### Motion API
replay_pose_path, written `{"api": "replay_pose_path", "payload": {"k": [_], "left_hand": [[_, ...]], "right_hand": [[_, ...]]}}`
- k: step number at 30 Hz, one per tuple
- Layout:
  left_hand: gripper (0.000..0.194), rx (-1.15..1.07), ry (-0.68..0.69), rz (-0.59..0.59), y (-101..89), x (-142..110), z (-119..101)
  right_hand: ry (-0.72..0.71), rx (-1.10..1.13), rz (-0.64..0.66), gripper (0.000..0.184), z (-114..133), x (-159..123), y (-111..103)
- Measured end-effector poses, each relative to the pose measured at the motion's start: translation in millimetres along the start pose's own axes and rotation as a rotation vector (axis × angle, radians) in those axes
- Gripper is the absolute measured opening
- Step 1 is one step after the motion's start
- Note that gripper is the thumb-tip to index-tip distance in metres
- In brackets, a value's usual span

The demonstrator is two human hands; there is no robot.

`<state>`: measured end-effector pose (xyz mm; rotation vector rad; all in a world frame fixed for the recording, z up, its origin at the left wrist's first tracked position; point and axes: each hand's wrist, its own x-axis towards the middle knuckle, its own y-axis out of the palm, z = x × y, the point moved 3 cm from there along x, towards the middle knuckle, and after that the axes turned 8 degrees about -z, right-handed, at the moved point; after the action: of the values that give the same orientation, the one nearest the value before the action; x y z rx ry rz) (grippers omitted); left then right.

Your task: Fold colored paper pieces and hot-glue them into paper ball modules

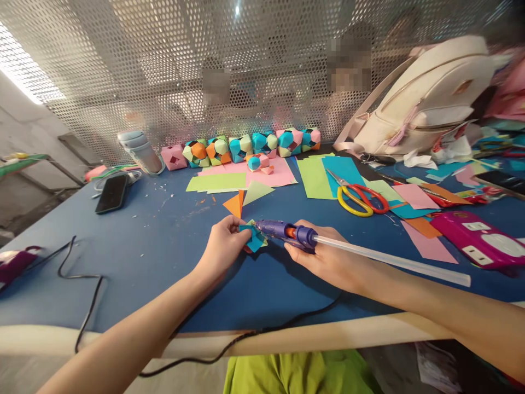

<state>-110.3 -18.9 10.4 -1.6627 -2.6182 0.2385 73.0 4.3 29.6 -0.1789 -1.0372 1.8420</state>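
In the head view, pinching the blue folded paper (255,239) in the left hand (225,239), just above the middle of the table (135,262). Gripping the glue gun (270,229) in the right hand (324,257), pointing its tip left at the paper's far edge; not showing clearly whether touching. Trailing a long glue stick (394,260) out toward the right.

Seeing an orange piece (234,204) and a pale green piece (256,192) just beyond the left hand, and a row of paper balls (241,148) standing along the far side. Finding scissors (335,177) on sheets to the far right, a power strip (484,241) at right, a phone (112,194) at far left.

Risking a burn by pinching so near the tip, perhaps hot. Possibly smearing glue or joining crookedly by pressing too hard or letting the small paper twist. Perhaps tugging the gun off line by catching the black cable (303,316) at the near edge, or by knocking the long stick with the right forearm.
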Motion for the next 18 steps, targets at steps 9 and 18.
{"api": "replay_pose_path", "payload": {"k": [9, 18], "left_hand": [[0.008, -0.001, 0.010, 0.000, 0.0, -3.6, 2.2], [0.008, -0.006, 0.017, -0.035, -4.8, -2.8, -0.6]], "right_hand": [[0.006, -0.003, -0.002, 0.013, 2.7, -3.4, -1.3], [0.019, 0.002, -0.027, 0.015, 1.5, -5.9, -2.2]]}}
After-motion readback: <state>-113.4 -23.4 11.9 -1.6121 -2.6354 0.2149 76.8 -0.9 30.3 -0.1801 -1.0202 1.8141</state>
